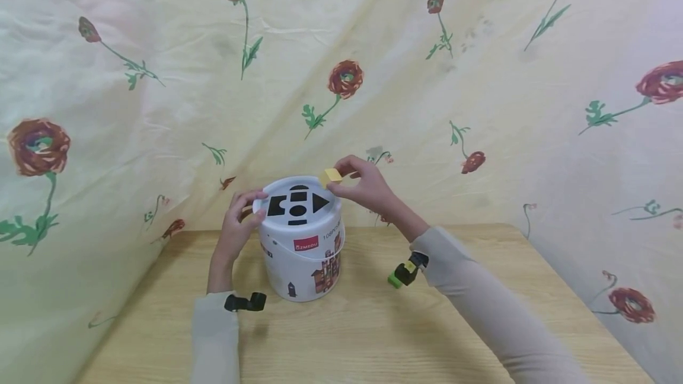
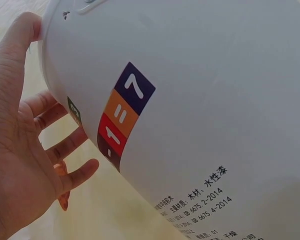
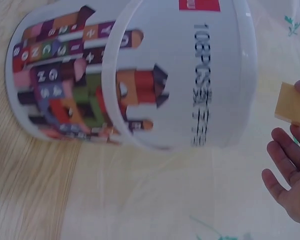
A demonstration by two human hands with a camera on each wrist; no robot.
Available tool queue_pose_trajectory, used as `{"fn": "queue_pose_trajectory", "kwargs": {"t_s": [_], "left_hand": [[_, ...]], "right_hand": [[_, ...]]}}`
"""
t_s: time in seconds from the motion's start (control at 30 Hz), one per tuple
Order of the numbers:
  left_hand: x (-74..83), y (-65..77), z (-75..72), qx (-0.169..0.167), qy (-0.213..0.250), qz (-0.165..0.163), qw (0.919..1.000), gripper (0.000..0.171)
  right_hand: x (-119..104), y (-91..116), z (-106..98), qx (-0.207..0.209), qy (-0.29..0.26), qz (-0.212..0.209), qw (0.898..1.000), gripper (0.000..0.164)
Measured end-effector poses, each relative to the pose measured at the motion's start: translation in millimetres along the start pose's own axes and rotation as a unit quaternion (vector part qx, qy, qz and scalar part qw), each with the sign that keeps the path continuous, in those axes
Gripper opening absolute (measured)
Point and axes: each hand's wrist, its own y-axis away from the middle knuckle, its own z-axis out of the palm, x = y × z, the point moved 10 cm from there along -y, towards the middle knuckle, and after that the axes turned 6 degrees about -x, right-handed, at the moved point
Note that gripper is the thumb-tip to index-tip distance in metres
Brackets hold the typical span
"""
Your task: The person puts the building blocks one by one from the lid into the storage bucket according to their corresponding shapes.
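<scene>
A white bucket (image 1: 304,277) stands upright on the table, its lid (image 1: 315,224) cut with dark shaped holes, among them a triangle, a circle and rectangles. My left hand (image 1: 238,224) holds the lid's left edge, with thumb and index finger at the rim. In the left wrist view its other fingers (image 2: 72,142) spread along the bucket's side. Above the lid's right back edge, my right hand (image 1: 365,182) pinches a small yellow block (image 1: 332,176) between thumb and fingers. The right wrist view shows the block's flat square face (image 3: 292,102), with the remaining fingers loosely bent below.
A green block (image 1: 395,279) lies on the wooden table (image 1: 347,342) right of the bucket, partly hidden behind the right wrist's camera (image 1: 408,271). A white handle (image 1: 315,258) hangs across the bucket's front. Flowered cloth (image 1: 299,105) rises behind the table and along its sides.
</scene>
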Motion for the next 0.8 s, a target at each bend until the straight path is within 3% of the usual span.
{"fn": "queue_pose_trajectory", "kwargs": {"t_s": [0.4, 0.8], "left_hand": [[-1.0, 0.3, -0.6, 0.001, 0.0, -0.003, 1.0, 0.041], [-4.7, -1.3, -2.2, 0.0, 0.004, 0.001, 1.0, 0.041]], "right_hand": [[-11.0, -23.2, 44.6, -0.018, -0.019, 0.017, 1.0, 0.034], [-3.4, -32.1, 65.8, -0.024, -0.007, 0.044, 0.999, 0.036]]}}
